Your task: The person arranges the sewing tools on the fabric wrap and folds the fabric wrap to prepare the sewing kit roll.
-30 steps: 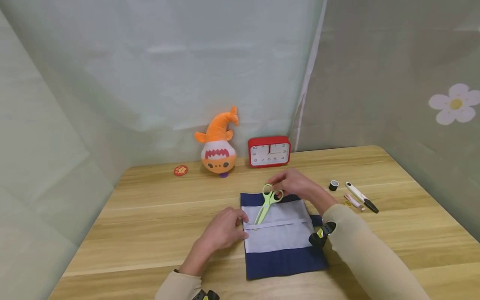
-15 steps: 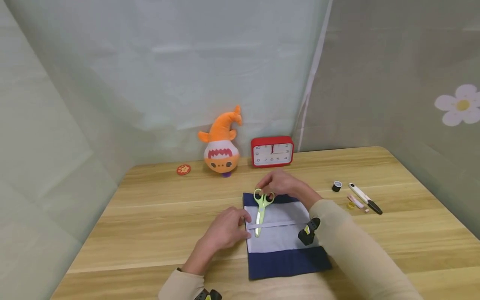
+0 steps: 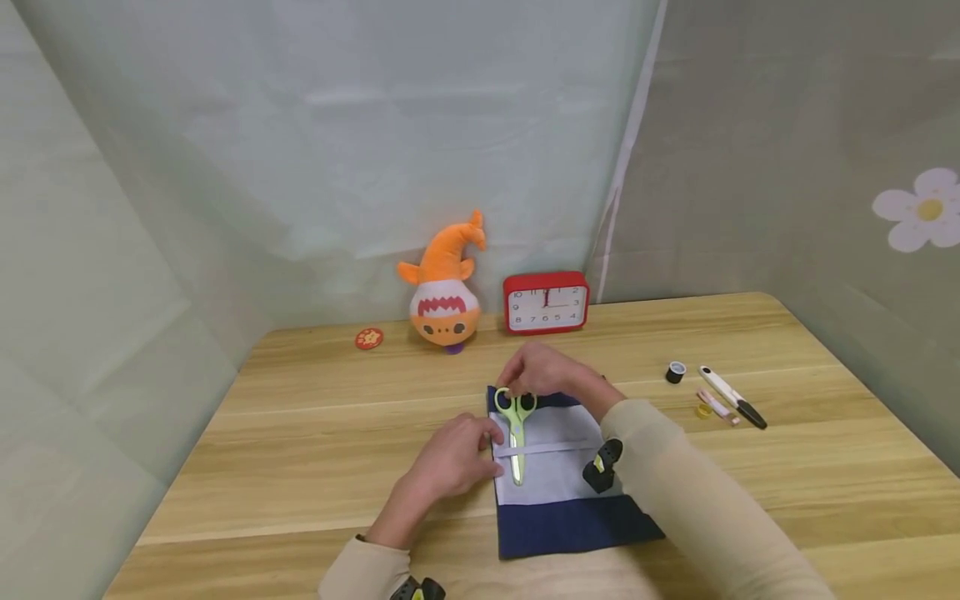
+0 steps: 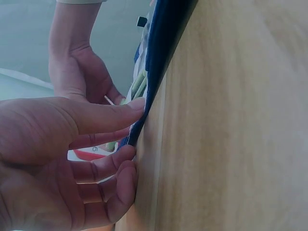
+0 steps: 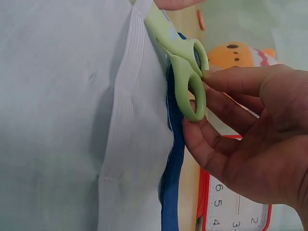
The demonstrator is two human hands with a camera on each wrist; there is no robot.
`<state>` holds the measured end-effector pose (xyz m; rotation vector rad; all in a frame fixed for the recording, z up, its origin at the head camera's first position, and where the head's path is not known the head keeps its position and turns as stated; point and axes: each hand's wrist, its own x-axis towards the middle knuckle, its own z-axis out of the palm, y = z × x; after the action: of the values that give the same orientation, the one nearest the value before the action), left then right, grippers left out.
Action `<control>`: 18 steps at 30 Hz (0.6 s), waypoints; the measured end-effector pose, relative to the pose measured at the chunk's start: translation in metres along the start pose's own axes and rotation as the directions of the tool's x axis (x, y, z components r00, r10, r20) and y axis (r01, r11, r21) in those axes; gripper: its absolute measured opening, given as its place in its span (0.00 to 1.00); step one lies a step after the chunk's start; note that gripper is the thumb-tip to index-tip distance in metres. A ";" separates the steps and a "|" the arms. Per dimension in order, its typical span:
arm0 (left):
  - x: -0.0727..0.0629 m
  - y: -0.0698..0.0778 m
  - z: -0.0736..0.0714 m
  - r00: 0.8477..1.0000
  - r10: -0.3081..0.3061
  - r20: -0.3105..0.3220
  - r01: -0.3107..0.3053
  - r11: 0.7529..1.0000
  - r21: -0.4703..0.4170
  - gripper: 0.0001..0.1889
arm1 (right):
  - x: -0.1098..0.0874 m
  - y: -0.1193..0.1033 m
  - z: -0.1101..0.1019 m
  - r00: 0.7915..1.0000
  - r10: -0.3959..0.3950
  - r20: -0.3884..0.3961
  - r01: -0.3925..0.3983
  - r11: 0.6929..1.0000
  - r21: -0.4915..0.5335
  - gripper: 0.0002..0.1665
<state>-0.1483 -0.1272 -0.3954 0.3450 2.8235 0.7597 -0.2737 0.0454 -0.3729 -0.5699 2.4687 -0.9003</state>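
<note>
A navy cloth (image 3: 573, 527) with a pale lining lies spread on the table, and a narrow elastic band (image 3: 558, 447) runs across the lining. Light green scissors (image 3: 517, 429) lie near its left side. Their blades pass under the band, with the tip showing below it. My right hand (image 3: 542, 369) pinches the scissors by the finger loops (image 5: 191, 91) at the cloth's far edge. At the cloth's left edge my left hand (image 3: 453, 458) rests with thumb and index finger apart. Close up, its thumb (image 4: 120, 113) touches the navy border and the other fingertips rest by the tabletop.
A red clock (image 3: 546, 302) and an orange plush toy (image 3: 444, 292) stand at the back, beside a round red disc (image 3: 369, 338). To the right lie a black spool (image 3: 676, 372), a black-and-white pen-like tool (image 3: 732, 397), a small pink item (image 3: 717, 407) and a yellow ring (image 3: 703, 411).
My right hand has moved left with the scissors and slightly toward me. The scissors have turned from slanted to nearly upright, their tip farther below the band. My left hand keeps its place.
</note>
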 end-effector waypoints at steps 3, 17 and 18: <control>0.000 -0.001 0.000 1.000 0.010 -0.007 -0.010 1.000 0.002 0.15 | 0.000 -0.001 0.001 0.999 -0.011 -0.030 0.011 1.000 -0.022 0.11; 0.000 -0.001 0.001 1.000 0.010 -0.008 -0.010 1.000 0.010 0.22 | -0.015 0.024 -0.003 0.999 0.032 -0.028 -0.032 0.999 0.018 0.09; 0.000 -0.001 0.001 1.000 0.012 -0.011 -0.012 1.000 0.005 0.23 | -0.015 0.025 -0.002 0.999 0.024 -0.026 -0.024 1.000 0.015 0.09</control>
<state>-0.1483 -0.1280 -0.3967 0.3607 2.8367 0.7591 -0.2680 0.0720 -0.3841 -0.5255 2.4849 -0.9206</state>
